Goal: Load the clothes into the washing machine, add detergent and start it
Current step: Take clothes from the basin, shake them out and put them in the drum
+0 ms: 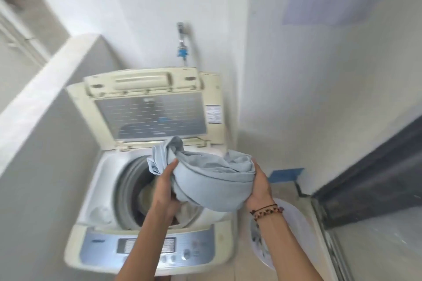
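A top-loading washing machine (91,189) stands in the corner with its lid (150,107) raised upright. Both hands hold a bunched pale blue garment (212,180) over the right side of the drum opening (134,189). My left hand (165,187) grips the bundle's left side, thumb on top. Around its right end curls my right hand (260,186), which wears beaded bracelets at the wrist. Some clothes lie inside the drum, partly hidden by my left arm. The control panel (191,248) runs along the machine's front edge. No detergent is in view.
A white laundry basket (290,219) sits on the floor right of the machine, under my right forearm. A low grey wall (45,102) flanks the left. A tap with a blue fitting (182,50) is on the back wall. A dark sliding door (376,180) lies at right.
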